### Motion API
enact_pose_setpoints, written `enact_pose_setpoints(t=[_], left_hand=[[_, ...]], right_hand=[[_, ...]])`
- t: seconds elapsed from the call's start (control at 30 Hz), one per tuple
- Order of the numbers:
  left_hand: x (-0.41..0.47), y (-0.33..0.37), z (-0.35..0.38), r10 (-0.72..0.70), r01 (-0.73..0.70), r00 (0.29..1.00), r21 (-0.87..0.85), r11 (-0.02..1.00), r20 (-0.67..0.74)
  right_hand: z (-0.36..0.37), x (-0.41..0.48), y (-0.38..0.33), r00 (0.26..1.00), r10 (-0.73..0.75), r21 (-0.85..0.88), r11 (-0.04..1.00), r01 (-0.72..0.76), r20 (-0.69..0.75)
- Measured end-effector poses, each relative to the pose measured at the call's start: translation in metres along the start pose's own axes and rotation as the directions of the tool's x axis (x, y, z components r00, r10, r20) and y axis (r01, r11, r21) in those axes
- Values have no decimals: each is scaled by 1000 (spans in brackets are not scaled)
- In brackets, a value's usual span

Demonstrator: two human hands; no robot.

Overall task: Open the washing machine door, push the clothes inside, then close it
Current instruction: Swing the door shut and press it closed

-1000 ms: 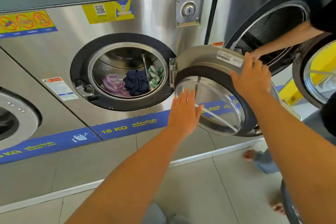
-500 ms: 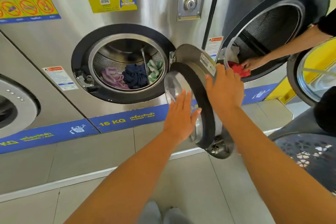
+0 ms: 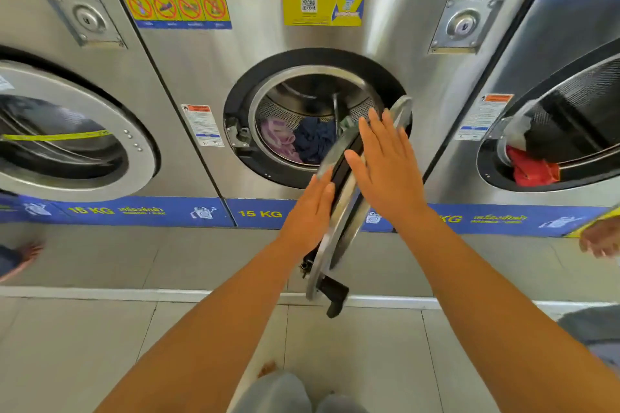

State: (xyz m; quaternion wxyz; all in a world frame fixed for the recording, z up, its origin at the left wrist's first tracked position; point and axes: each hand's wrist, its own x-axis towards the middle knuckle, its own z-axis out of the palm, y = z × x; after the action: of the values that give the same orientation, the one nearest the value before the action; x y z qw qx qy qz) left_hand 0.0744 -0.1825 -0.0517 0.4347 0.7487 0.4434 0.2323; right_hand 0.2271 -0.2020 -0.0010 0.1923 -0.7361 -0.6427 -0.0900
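The washing machine door (image 3: 339, 221) stands half open and is seen almost edge-on. It is a round silver metal ring with a black seal band along its edge. A black handle (image 3: 335, 298) juts out at its lowest point, below both wrists. The door leans from the drum's right rim down toward the floor and passes between the person's two hands.

The left hand (image 3: 310, 211) lies flat against the left side of the door's edge, fingers straight and together, gripping nothing. The right hand (image 3: 385, 171) is spread flat on the door's right side, higher up and farther forward than the left. Its fingers are straight and slightly apart, and it too clasps nothing.

Beyond the fingertips of the right hand is the open drum (image 3: 302, 94). Two garments show plainly inside it, one purple (image 3: 278, 139) and one navy (image 3: 313, 141). The door hides whatever lies further right in the drum.

Three machines are in view. The middle one (image 3: 268, 43) is the one being handled. The one left of the left hand has its door shut (image 3: 67, 131). The one right of the right hand is open, with a red cloth (image 3: 531, 171) at its mouth.

Two key locks (image 3: 464, 25) show on the steel fronts. One yellow sticker (image 3: 177, 7) carries four prohibition signs. Another person's hand (image 3: 600, 241) shows at the far right edge.
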Motion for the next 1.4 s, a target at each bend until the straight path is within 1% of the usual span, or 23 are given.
enact_pose_setpoints(t=[0.07, 0.1, 0.23, 0.3, 0.37, 0.43, 0.5, 0.6, 0.7, 0.83, 0.97, 1.07, 1.2, 1.3, 1.4], left_hand=[[-4, -2, -11, -46, 46, 999, -14, 999, -14], [-7, -2, -13, -44, 43, 998, -20, 999, -40], [-3, 3, -10, 70, -68, 987, 16, 998, -141], [4, 2, -11, 97, -87, 976, 61, 994, -194], [10, -2, -16, 127, -87, 961, 170, 982, -243], [15, -9, -23, 184, -93, 945, 316, 944, -271], [21, -13, -31, 238, -100, 926, 419, 903, -293], [32, -20, -47, 249, -73, 923, 503, 861, -292], [47, -32, -64, 231, -12, 921, 569, 822, -314], [72, -44, -86, 182, 55, 923, 585, 809, -340], [103, -55, -110, 157, 57, 923, 531, 846, -350], [133, -68, -125, 158, 65, 918, 532, 844, -363], [169, -80, -139, 188, 45, 908, 535, 844, -374], [191, -82, -146, 201, 47, 895, 532, 846, -398], [208, -84, -148, 218, 77, 875, 567, 820, -433]], right_hand=[[3, 10, 2, 999, -52, -4, 999, 52, 13], [5, 15, 3, 997, -71, -8, 997, 72, 20], [13, 30, 0, 993, -114, -15, 993, 115, 28], [15, 34, -1, 991, -129, -14, 992, 129, 19], [15, 38, -1, 988, -157, -19, 987, 157, 9], [15, 44, 0, 983, -186, -2, 983, 186, 8], [16, 54, 0, 977, -212, 22, 977, 211, 13], [23, 67, -8, 973, -230, 10, 973, 230, -5], [36, 79, -20, 979, -198, -26, 980, 198, -35], [52, 100, -37, 985, -153, -58, 987, 149, -77], [67, 128, -50, 985, -138, -100, 987, 128, -101], [79, 151, -55, 982, -148, -157, 979, 128, -118], [94, 178, -59, 979, -138, -194, 975, 108, -147], [103, 197, -59, 974, -157, -222, 968, 119, -163], [109, 211, -56, 967, -181, -248, 959, 134, -181]])
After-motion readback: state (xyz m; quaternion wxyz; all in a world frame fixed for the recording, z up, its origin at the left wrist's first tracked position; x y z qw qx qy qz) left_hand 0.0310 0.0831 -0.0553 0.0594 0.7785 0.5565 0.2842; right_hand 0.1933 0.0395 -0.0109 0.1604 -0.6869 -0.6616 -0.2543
